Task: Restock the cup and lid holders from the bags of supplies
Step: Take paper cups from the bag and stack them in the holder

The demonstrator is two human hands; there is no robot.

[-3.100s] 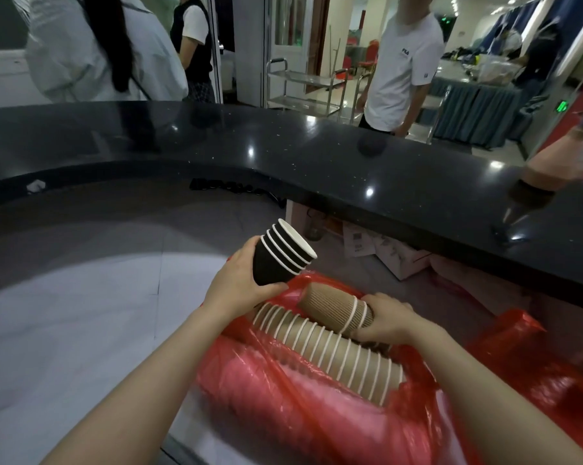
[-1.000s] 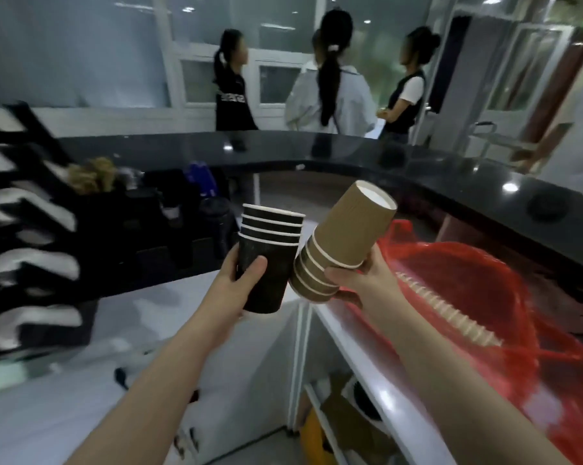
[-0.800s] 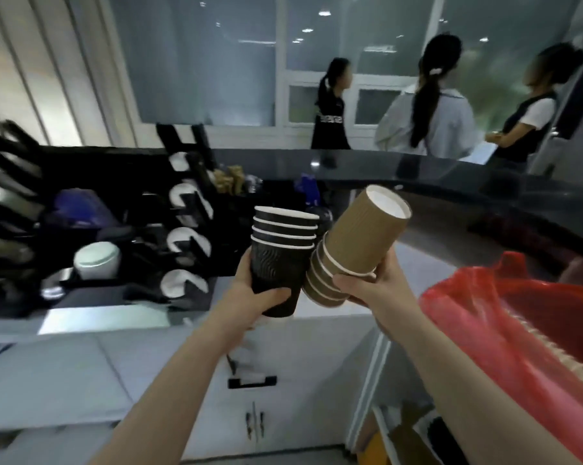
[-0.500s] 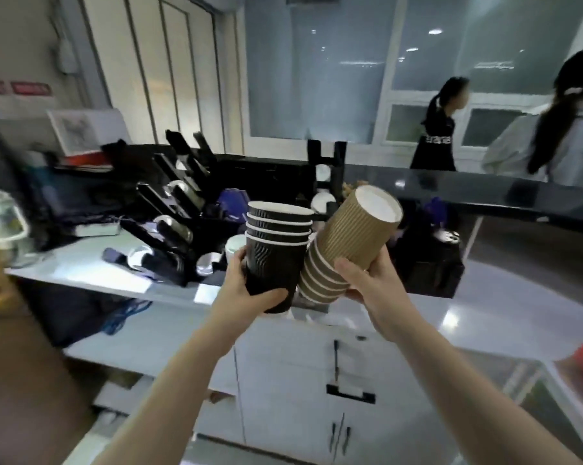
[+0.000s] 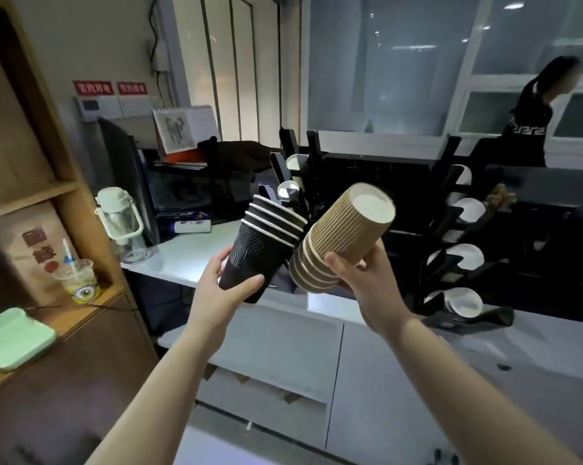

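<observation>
Left hand (image 5: 228, 290) grips stack of black cups (image 5: 263, 250), rims up, tilted right. Right hand (image 5: 367, 286) grips stack of brown ribbed cups (image 5: 340, 239), upside down, white base facing up and tilted right. The two stacks are just beside each other, held above the white bench (image 5: 196, 253). Behind them, black cup and lid holder (image 5: 451, 263) with white lids in slots on the right. Clear jug with pale green lid (image 5: 122, 223) on bench at left. Wooden shelf (image 5: 65, 317) far left holds plastic drink cup with straw (image 5: 77, 283) and green tray (image 5: 11, 337). Person in black (image 5: 531, 125) at back right.
</observation>
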